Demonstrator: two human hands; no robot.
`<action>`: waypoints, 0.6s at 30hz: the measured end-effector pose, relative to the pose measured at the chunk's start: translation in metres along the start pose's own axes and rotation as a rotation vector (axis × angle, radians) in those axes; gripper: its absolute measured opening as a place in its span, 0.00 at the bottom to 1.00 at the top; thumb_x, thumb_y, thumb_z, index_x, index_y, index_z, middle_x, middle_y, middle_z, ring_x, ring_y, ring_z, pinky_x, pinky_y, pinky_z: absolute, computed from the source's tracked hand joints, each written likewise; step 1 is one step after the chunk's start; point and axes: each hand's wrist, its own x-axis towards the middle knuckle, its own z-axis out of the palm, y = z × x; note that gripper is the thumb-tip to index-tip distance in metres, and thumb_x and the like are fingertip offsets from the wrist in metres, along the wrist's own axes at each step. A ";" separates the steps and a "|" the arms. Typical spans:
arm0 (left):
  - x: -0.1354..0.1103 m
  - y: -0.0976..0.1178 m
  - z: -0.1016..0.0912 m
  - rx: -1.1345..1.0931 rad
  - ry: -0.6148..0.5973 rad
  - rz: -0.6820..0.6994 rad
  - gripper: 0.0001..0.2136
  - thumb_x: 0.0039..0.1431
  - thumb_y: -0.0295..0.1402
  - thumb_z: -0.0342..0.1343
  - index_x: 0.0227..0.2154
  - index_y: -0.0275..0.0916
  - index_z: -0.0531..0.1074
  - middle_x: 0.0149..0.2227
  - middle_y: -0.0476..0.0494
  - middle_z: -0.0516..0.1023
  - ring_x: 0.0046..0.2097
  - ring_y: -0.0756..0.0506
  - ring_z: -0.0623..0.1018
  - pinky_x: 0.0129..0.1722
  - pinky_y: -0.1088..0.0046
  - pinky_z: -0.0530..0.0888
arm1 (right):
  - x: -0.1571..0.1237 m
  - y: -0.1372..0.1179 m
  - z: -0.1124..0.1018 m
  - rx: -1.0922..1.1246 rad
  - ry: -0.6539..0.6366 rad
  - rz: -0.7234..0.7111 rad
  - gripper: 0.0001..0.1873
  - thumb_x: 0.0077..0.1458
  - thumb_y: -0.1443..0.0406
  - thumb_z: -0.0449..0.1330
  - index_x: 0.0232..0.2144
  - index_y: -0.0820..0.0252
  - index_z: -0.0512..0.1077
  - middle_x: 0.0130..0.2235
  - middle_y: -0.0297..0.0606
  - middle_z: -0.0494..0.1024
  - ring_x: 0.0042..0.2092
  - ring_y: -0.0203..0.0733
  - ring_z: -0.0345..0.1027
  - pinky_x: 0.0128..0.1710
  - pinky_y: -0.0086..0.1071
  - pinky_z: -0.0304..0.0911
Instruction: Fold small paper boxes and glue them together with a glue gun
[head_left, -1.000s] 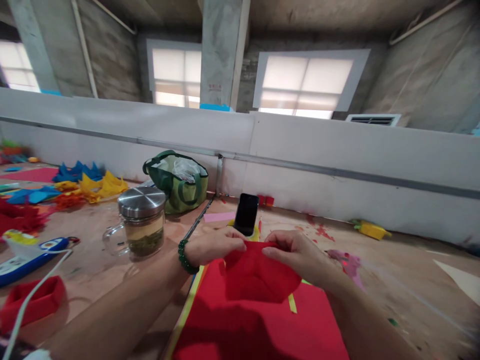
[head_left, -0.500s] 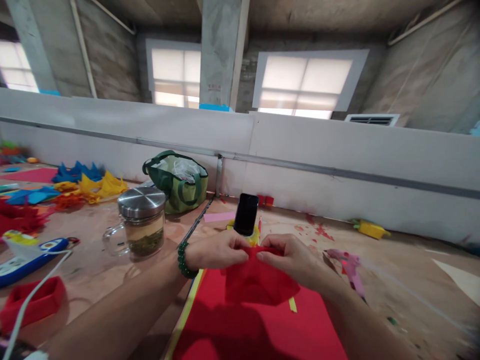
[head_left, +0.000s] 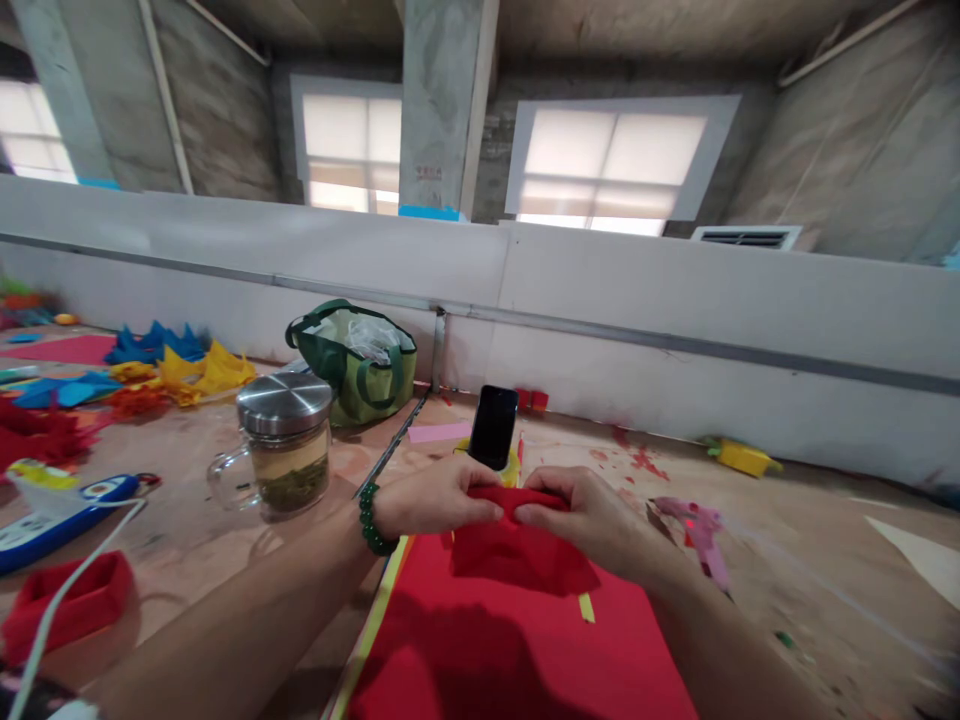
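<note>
Both hands pinch the top edge of a red felt piece [head_left: 517, 555], thumbs nearly meeting at its middle. My left hand [head_left: 450, 495], with a green bead bracelet [head_left: 370, 520] on its wrist, grips the left part. On the right part, my right hand [head_left: 581, 510] is closed the same way. The piece hangs folded over a large flat red sheet [head_left: 465, 660], which has a yellow edge on its left. A small yellow strip [head_left: 586, 607] lies on that sheet. Just beyond the hands a phone [head_left: 493, 428] leans upright on a yellow support.
At left stand a lidded glass mug [head_left: 289, 460] and a green bag [head_left: 375, 385]. A red felt box [head_left: 71, 605], a white cable and a blue power strip [head_left: 75, 525] lie nearer. A pink glue gun [head_left: 699, 535] rests at right, a yellow object [head_left: 744, 457] farther back.
The red felt's top edge is now folded or rolled over between my fingers, and its hanging part looks shorter. My left thumb has shifted slightly right. Everything else stays put.
</note>
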 end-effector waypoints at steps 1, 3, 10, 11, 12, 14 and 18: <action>0.001 0.000 0.000 0.027 0.006 0.011 0.07 0.47 0.32 0.61 0.27 0.33 0.77 0.24 0.50 0.72 0.30 0.49 0.70 0.29 0.79 0.64 | 0.000 0.001 -0.001 0.002 0.010 -0.003 0.08 0.52 0.61 0.59 0.26 0.59 0.74 0.25 0.30 0.70 0.27 0.35 0.60 0.26 0.27 0.53; 0.003 0.000 -0.001 0.063 0.041 0.025 0.09 0.48 0.33 0.60 0.30 0.33 0.77 0.26 0.48 0.74 0.31 0.48 0.71 0.29 0.79 0.65 | 0.000 0.004 -0.004 0.012 0.033 -0.018 0.09 0.53 0.61 0.58 0.27 0.59 0.74 0.25 0.31 0.71 0.27 0.35 0.60 0.25 0.27 0.53; 0.004 0.000 -0.002 0.010 0.186 0.052 0.14 0.50 0.36 0.58 0.36 0.30 0.77 0.33 0.42 0.77 0.33 0.47 0.73 0.30 0.77 0.68 | 0.003 0.012 -0.011 0.201 0.079 -0.058 0.06 0.51 0.63 0.60 0.30 0.60 0.74 0.27 0.31 0.74 0.26 0.34 0.64 0.24 0.26 0.56; 0.004 0.002 -0.001 -0.016 0.192 0.071 0.15 0.51 0.36 0.58 0.37 0.30 0.77 0.35 0.41 0.77 0.34 0.46 0.73 0.31 0.77 0.68 | 0.004 0.012 -0.012 0.270 0.079 -0.049 0.08 0.51 0.61 0.61 0.31 0.60 0.75 0.27 0.32 0.74 0.26 0.34 0.65 0.24 0.26 0.57; 0.003 0.003 -0.001 -0.046 0.193 0.088 0.16 0.51 0.37 0.58 0.38 0.30 0.77 0.36 0.40 0.78 0.34 0.46 0.73 0.31 0.76 0.68 | 0.004 0.013 -0.014 0.334 0.085 -0.035 0.10 0.51 0.60 0.62 0.33 0.60 0.75 0.27 0.32 0.75 0.27 0.35 0.67 0.25 0.26 0.59; 0.003 0.005 0.001 -0.104 0.192 0.108 0.17 0.52 0.37 0.58 0.40 0.29 0.77 0.37 0.39 0.78 0.34 0.46 0.73 0.32 0.76 0.69 | 0.005 0.013 -0.016 0.440 0.097 -0.013 0.13 0.49 0.58 0.64 0.35 0.60 0.75 0.30 0.34 0.78 0.30 0.37 0.70 0.27 0.28 0.63; 0.003 0.005 0.004 -0.150 0.209 0.110 0.18 0.50 0.36 0.58 0.40 0.28 0.78 0.37 0.38 0.78 0.35 0.46 0.74 0.33 0.76 0.69 | 0.006 0.015 -0.016 0.554 0.112 0.006 0.16 0.45 0.60 0.68 0.38 0.60 0.77 0.34 0.37 0.80 0.33 0.39 0.74 0.32 0.30 0.67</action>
